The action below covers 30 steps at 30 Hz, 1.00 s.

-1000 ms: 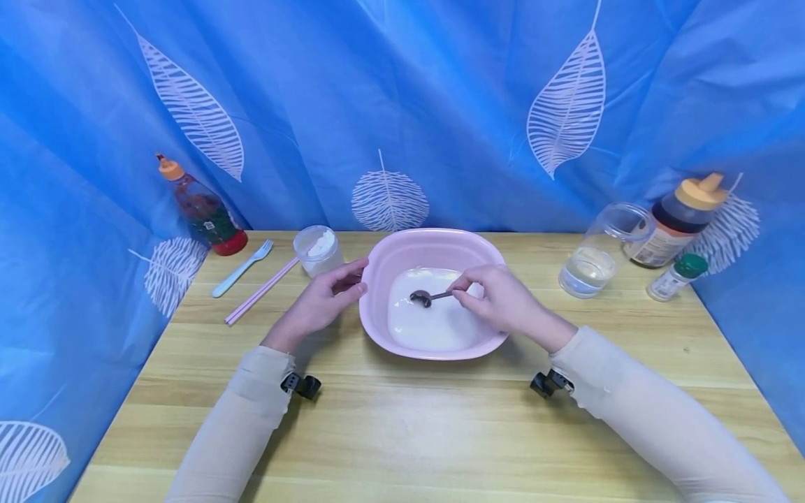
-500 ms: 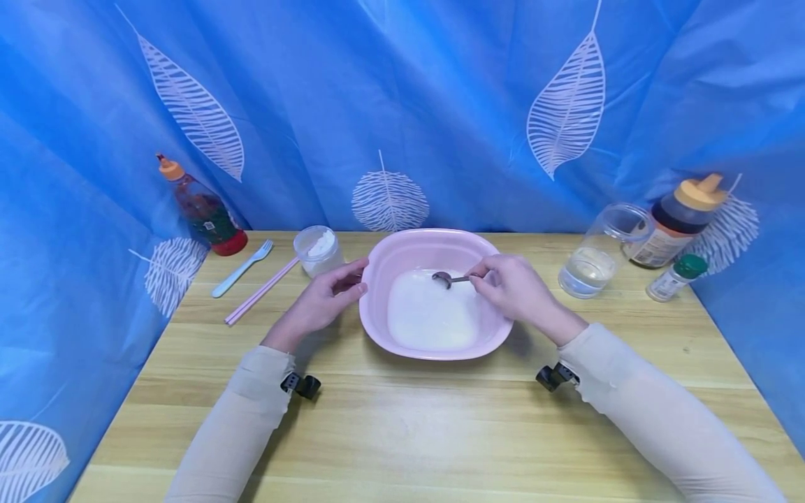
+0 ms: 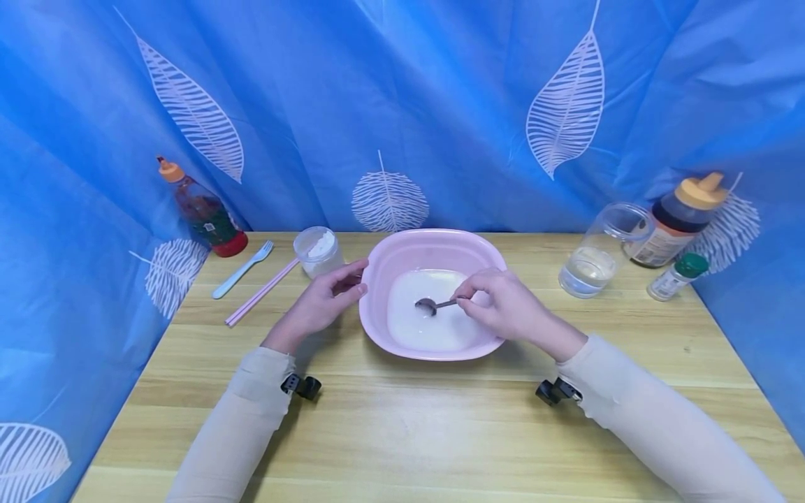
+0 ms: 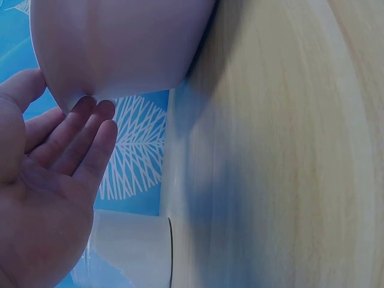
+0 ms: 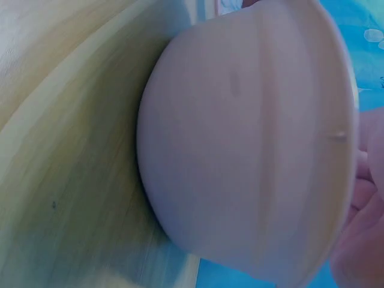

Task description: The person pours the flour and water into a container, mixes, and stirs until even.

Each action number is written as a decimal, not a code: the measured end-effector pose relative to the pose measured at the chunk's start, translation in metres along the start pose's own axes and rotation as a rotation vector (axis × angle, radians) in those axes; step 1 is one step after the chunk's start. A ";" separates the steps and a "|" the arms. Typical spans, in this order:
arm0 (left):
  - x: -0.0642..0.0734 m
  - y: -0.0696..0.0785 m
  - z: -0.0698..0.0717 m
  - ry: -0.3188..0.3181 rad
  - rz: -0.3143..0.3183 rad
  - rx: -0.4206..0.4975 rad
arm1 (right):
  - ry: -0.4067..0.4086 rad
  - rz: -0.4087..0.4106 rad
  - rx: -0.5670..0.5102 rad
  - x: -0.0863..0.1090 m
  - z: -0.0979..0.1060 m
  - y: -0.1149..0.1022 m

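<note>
A pink plastic basin [image 3: 434, 360] with milky white liquid [image 3: 409, 328] in it stands on the table. My left hand [image 3: 321, 304] holds its left rim. In the left wrist view the thumb lies at the rim's edge, and the fingertips [image 4: 105, 111] touch the outer wall under the lip. With thumb and fingers, my right hand [image 3: 503, 304] pinches the handle of a small dark spoon [image 3: 426, 305] over the basin. The spoon's bowl is at the liquid. In the right wrist view the basin's wall [image 5: 234, 138] hides the spoon.
Left of the basin are a clear jar of white powder [image 3: 317, 255], pink chopsticks [image 3: 260, 292], a light blue fork [image 3: 242, 270] and a red sauce bottle [image 3: 214, 220]. To the right stand a cup of clear liquid [image 3: 588, 269], a dark sauce bottle [image 3: 676, 220] and a green-capped shaker [image 3: 677, 276].
My right hand moves the spoon about in the liquid: first to the right and away from me, then back left and nearer. The left hand stays at the rim.
</note>
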State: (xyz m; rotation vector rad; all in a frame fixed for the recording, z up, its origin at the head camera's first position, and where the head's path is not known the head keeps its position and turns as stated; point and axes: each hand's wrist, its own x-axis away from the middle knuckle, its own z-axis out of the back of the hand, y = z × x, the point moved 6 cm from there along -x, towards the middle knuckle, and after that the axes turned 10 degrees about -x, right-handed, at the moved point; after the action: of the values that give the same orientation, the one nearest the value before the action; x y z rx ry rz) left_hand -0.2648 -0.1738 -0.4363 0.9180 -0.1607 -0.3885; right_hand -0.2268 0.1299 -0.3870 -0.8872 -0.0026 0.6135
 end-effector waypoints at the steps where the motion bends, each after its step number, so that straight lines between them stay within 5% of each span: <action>1: 0.000 0.000 0.000 0.000 0.003 0.004 | -0.009 0.020 -0.007 0.001 -0.001 -0.002; 13: 0.000 0.000 0.001 0.011 -0.020 0.012 | -0.068 0.191 -0.072 0.002 -0.017 -0.018; 30: 0.001 0.003 0.000 0.007 -0.032 0.013 | 0.018 0.003 0.000 -0.016 -0.013 -0.008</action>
State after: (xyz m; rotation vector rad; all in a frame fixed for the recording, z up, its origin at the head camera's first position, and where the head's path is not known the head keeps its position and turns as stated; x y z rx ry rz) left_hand -0.2629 -0.1728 -0.4336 0.9356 -0.1421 -0.4141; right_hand -0.2324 0.1084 -0.3856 -0.8931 0.0150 0.6079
